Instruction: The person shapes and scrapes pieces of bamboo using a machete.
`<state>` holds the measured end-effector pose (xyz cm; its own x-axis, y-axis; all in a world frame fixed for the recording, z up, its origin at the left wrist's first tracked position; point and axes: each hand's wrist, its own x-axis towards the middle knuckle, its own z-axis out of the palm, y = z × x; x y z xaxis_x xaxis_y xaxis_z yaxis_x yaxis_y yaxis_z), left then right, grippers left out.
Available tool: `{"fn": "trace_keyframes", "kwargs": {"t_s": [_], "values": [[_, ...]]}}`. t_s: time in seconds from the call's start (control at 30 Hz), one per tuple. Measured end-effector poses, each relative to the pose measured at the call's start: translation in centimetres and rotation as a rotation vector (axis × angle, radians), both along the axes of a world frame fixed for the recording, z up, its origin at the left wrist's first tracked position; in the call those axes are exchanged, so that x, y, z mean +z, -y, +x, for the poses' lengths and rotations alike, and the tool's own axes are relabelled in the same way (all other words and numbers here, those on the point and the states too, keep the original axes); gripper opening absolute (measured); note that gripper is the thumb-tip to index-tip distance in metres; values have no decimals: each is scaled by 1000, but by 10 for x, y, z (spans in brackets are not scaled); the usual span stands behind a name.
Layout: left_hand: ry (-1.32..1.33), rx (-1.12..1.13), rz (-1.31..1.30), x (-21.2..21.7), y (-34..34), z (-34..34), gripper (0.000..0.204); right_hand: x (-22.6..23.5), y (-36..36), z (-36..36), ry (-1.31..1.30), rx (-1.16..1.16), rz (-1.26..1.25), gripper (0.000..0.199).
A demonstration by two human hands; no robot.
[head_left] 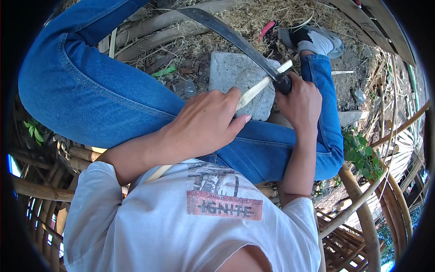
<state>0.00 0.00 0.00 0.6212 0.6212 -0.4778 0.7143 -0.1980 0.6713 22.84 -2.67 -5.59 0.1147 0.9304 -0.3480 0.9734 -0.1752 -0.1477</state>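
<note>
My right hand (302,103) is closed round the dark handle of a long curved machete (233,40). Its blade reaches up and to the left, over a grey stone block (225,68). A pale bamboo strip (254,92) is gripped in my left hand (201,119), the thumb stretched along its near side. The strip's far end crosses the machete where blade and handle join. A light strip end also shows below my left forearm; the stretch between is hidden. Both hands are above my lap.
Shavings (244,18) and dry stalks litter the ground ahead. Bamboo poles (158,29) lie at the far left. A bamboo frame (358,213) stands at my right, near a green plant (362,152). My jeans-clad legs (108,86) surround the stone block.
</note>
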Motion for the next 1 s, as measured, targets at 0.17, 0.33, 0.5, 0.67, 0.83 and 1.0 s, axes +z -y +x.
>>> {"fn": "trace_keyframes", "kwargs": {"t_s": [0.17,0.33,0.5,0.67,0.83,1.0], "values": [[241,183,5,-1,-11,0,23,10,-1,-15,-380,-164,209,19],[304,273,-116,2,-12,2,20,11,-5,-9,-413,-205,278,18],[250,288,-148,3,-14,2,20,5,-7,6,-332,-352,239,23],[259,299,-164,9,-16,1,21,7,-6,2,-407,-300,274,26],[262,314,-180,8,-18,0,21,5,1,-12,-583,-199,367,20],[273,337,-228,9,-19,1,21,4,0,-12,-423,-189,349,13]]}}
